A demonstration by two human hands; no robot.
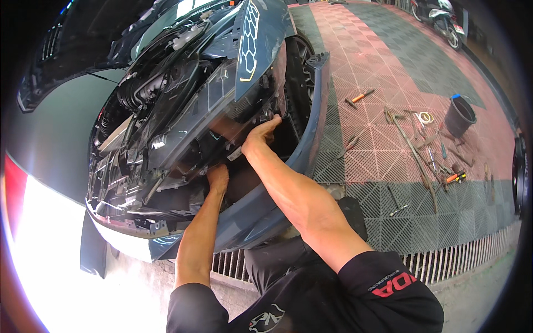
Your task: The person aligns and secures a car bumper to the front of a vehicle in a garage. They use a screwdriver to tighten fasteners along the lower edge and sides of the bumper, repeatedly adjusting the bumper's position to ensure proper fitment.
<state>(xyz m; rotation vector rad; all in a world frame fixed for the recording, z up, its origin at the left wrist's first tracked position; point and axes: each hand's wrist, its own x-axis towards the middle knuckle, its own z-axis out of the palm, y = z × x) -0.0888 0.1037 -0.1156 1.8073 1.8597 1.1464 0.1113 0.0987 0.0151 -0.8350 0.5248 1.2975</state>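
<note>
A large clear-lensed headlight (194, 127) sits at the front corner of a blue-grey car with its bonnet raised. My left hand (218, 176) reaches in under the headlight's lower edge, its fingers hidden behind the parts there. Farther back, my right hand (261, 133) is at the headlight's outer end, near the wheel arch. Its fingers are partly seen and look bent around something too hidden to name. Below both forearms, the bumper cover (244, 219) stands away from the body, leaving a dark gap.
The fender (265, 41) and front wheel (302, 58) are beyond my right hand. On the tiled floor (366, 144) to the right lie a hammer (361, 98), a long bar (413, 158) and several other tools. A black bucket (460, 116) stands there; a motorbike (441, 19) is parked behind.
</note>
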